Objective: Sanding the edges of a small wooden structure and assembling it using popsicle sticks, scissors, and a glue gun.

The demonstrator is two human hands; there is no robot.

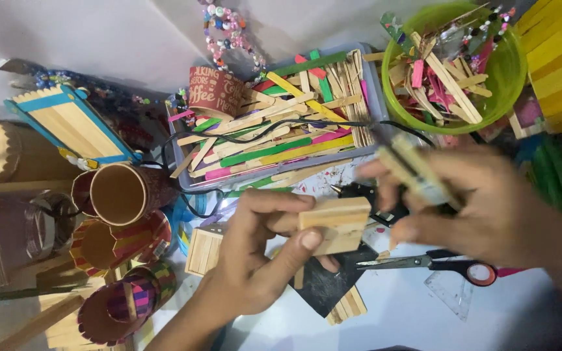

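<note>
My left hand (261, 250) grips a small panel of glued wooden craft sticks (336, 221), thumb across its front, held above a black mat (326, 283). My right hand (489, 208) is blurred with motion and holds a short bundle of wooden sticks (411, 166) just right of and above the panel. A black glue gun (365, 195) lies partly hidden behind both hands, its cable running left across the tray.
A grey tray (375, 97) holds several coloured and plain craft sticks. A green bowl (512, 71) of stick scraps stands at the back right. Scissors (437, 263), a clear set square (453, 289), paper cups (121, 192) and stick-built boxes (66, 123) crowd the left.
</note>
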